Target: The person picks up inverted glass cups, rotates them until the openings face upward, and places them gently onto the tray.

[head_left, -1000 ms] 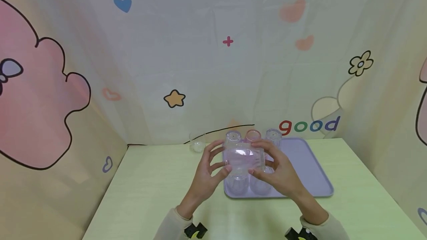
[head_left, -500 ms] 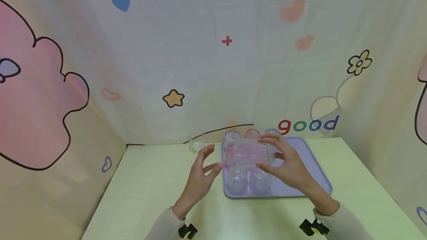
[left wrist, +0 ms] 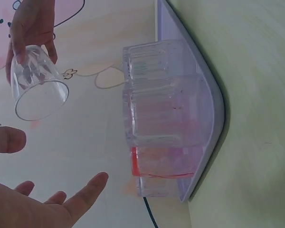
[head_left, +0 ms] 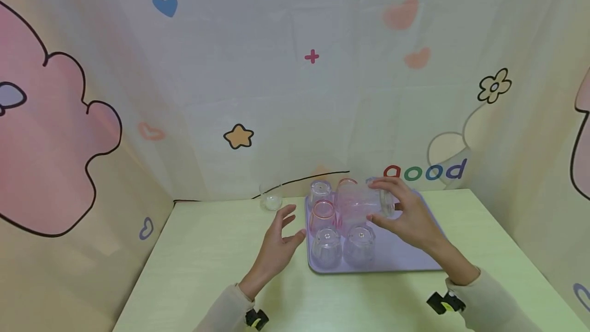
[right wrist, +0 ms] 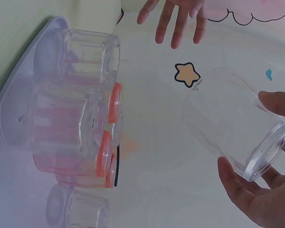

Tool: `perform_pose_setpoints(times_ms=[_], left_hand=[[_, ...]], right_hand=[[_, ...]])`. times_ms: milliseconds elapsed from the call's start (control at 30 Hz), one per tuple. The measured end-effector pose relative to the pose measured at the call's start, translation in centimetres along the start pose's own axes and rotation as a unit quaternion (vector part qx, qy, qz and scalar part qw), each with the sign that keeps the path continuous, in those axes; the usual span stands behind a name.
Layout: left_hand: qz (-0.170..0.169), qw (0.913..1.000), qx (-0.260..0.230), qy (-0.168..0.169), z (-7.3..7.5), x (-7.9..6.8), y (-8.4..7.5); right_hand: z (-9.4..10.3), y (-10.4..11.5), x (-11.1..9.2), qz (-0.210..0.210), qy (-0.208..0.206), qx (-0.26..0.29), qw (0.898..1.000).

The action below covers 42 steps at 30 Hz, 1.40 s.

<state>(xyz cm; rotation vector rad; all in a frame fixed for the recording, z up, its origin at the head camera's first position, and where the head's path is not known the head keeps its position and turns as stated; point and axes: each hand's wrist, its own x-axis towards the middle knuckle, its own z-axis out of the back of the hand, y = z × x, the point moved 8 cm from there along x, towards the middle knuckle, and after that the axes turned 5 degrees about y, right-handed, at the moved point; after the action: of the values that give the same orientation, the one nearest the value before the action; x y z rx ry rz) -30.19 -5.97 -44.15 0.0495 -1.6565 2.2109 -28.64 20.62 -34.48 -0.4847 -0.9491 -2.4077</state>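
Note:
My right hand (head_left: 410, 222) grips a clear cup (right wrist: 223, 118) around its thick base, between thumb and fingers. The cup lies sideways in the air above the purple tray (head_left: 410, 255), its mouth turned left. Left of the tray, my left hand (head_left: 278, 247) is raised with its fingers spread, holding nothing. Upside-down cups stand in rows on the tray's left half: clear ones in front (head_left: 327, 251), a pink one with a red-orange ring (head_left: 323, 216) behind, and another clear cup (head_left: 320, 192) at the back. The held cup partly covers several of them in the head view.
A separate clear cup (head_left: 272, 200) stands on the pale green table (head_left: 207, 260) at the back, left of the tray. A printed curtain (head_left: 276, 91) rises right behind the table's far edge, with more curtain on both sides.
Both hands were on the cup a second ago. The left hand has let go and drawn back left, while the right hand has carried the cup rightward over the tray.

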Motion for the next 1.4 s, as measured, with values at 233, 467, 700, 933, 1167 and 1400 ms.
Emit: perform_pose_setpoints(times_ms=[233,467,700,933,1167,1400], left_hand=[[0.027,0.9995,0.018,0.006,-0.4,0.5,2.3],[0.078,0.9963,-0.011,0.034,-1.1,0.5,4.4],[0.13,0.9887,-0.053,0.053,-2.0,0.5,6.5],[0.15,0.986,-0.042,0.059,-2.6,0.7,8.4],[0.182,0.9809,-0.041,0.057,-3.3,1.1,10.4],[0.197,0.9785,-0.033,0.052,-3.8,1.5,11.4]], right_hand=[[0.5,-1.4,0.2,-0.026,0.008,-0.012,1.0],[1.1,-2.8,0.2,-0.03,-0.004,-0.043,0.999],[1.4,-4.8,0.1,-0.049,-0.004,-0.054,0.997],[1.8,-6.1,0.0,-0.059,-0.002,-0.061,0.996],[2.0,-7.8,-0.1,-0.077,0.017,-0.08,0.994],[1.9,-9.6,-0.4,-0.103,0.039,-0.089,0.99]])
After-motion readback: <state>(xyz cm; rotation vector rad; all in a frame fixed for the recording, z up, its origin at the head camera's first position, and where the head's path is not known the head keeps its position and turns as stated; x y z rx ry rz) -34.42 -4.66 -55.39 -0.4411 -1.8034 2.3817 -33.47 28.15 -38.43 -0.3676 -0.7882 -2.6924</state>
